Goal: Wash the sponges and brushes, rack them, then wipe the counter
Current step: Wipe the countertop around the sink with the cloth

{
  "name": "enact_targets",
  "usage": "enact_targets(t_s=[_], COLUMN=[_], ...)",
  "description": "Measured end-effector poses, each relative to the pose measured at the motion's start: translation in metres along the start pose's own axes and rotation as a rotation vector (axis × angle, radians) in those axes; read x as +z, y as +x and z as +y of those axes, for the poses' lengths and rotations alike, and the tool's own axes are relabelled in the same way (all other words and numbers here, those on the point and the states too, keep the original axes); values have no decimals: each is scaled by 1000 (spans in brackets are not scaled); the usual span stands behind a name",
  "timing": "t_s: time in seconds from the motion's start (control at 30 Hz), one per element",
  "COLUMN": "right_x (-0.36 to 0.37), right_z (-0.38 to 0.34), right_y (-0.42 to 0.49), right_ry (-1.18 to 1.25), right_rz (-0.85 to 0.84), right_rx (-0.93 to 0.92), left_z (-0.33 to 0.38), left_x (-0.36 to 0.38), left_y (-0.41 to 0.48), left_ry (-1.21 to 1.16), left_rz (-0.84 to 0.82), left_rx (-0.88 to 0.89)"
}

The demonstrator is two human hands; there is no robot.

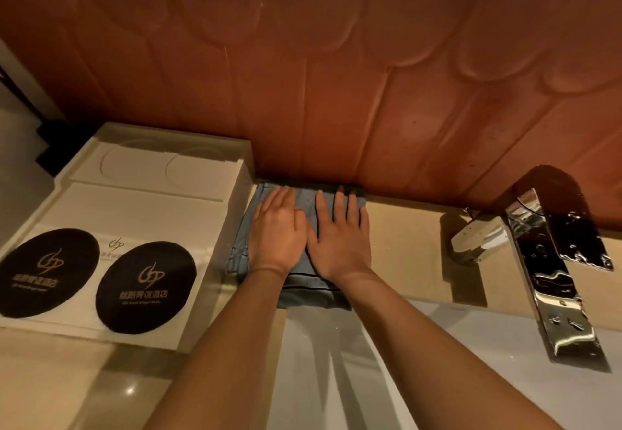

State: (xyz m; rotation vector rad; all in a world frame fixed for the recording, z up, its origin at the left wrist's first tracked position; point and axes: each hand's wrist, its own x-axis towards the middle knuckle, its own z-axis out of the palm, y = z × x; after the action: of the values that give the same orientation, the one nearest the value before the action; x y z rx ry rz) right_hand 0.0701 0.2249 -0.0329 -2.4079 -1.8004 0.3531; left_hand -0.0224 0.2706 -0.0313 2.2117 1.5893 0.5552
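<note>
Two flat hands press a folded cloth on the worktop.

The left hand (276, 231) and the right hand (340, 238) lie side by side with thumbs touching, fingers straight and pointing at the brown wall (336, 76); they grip nothing and only press down on the blue-grey cloth (303, 290). The cloth lies on the worktop (404, 244), its long side running from the wall to the sink (336, 362). Just left, a white tray (151, 207) holds two black round mats (146, 286) at its front. A shiny tap (552, 261) stands to the right.
</note>
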Motion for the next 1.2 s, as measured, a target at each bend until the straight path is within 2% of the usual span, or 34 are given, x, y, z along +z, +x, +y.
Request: enact_targets(t_s=[0.27, 0.53, 0.63, 0.9, 1.0, 1.2], right_x=[-7, -21, -27, -26, -19, 4], right_z=[35, 94, 110, 112, 113, 123], right_y=[-6, -30, -36, -60, -78, -113], right_ry=[-88, -106, -38, 47, 43, 222], right_rz=[-44, -37, -56, -106, -46, 9], right_rx=[-99, -3, 38, 117, 71, 35], left_z=[27, 81, 98, 95, 94, 90], left_x=[2, 24, 34, 43, 42, 34], left_y=[-19, -34, -41, -63, -89, -128], left_ry=[-87, -89, -80, -43, -26, -70], left_rz=[-117, -292, -331, -320, -240, -291], left_rx=[-86, 0, 43, 151, 176, 185])
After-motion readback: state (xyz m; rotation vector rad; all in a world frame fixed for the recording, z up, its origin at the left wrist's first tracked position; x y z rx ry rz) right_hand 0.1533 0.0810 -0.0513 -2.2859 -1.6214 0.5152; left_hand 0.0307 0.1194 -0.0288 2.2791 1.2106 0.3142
